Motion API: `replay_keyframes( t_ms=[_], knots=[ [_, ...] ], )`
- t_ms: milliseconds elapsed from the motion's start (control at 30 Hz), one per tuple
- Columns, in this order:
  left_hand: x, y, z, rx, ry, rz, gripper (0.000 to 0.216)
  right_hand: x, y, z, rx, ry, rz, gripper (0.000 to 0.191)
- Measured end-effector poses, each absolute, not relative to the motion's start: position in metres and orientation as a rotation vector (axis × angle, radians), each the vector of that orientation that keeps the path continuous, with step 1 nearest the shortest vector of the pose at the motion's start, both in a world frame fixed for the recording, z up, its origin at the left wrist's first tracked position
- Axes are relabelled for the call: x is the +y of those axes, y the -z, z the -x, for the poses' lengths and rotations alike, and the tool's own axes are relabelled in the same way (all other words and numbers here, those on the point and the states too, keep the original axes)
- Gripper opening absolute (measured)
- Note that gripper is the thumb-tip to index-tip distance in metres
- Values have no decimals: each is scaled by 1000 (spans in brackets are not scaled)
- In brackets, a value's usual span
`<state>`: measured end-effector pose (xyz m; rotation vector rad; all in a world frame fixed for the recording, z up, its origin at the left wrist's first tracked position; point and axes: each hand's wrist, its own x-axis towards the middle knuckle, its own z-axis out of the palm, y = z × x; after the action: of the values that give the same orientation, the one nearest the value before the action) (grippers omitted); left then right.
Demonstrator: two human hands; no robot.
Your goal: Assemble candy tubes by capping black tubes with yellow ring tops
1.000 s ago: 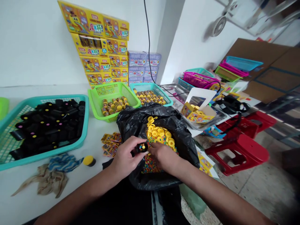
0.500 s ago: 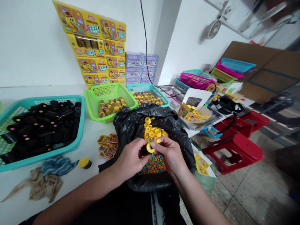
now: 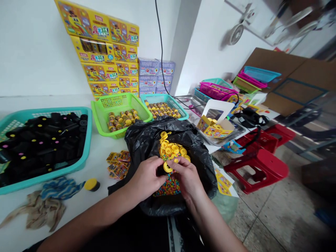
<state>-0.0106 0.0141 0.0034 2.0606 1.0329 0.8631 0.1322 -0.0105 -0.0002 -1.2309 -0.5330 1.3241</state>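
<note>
My left hand (image 3: 145, 177) is closed round a small black tube, mostly hidden by its fingers, over an open black plastic bag (image 3: 147, 140). My right hand (image 3: 187, 176) pinches a yellow ring cap (image 3: 167, 166) against the tube's end. Inside the bag lie several loose yellow caps (image 3: 172, 148) on a heap of small multicoloured candy beads (image 3: 168, 187). Both hands meet above the beads, fingertips touching the cap.
A teal basket (image 3: 78, 162) of black tubes stands at left, a green basket (image 3: 101, 120) and a teal basket (image 3: 183, 113) of filled tubes behind. A capped tube (image 3: 91, 184), a rag (image 3: 44, 204), stickers (image 3: 118, 164), stacked yellow boxes (image 3: 105, 52) and red stools (image 3: 258, 164) surround.
A second ago my left hand held the open tube full of beads while my right reached into the bag. My right hand then brought a yellow cap onto the tube's end.
</note>
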Motion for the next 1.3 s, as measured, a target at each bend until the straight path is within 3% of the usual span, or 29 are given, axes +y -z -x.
replay_keyframes(
  t_ms=[233, 900, 1300],
  knots=[
    [17, 0, 11, 1023, -726, -1970, 9, -9, 3, -134, -392, -1420, 1172, 32],
    [22, -1, 9, 1032, -605, -1804, 10, -9, 9, -125, -324, -1398, 1221, 30],
    [10, 1, 13, 1031, -890, -1757, 12, -19, 0, -115, -544, -1356, 1291, 35]
  ],
)
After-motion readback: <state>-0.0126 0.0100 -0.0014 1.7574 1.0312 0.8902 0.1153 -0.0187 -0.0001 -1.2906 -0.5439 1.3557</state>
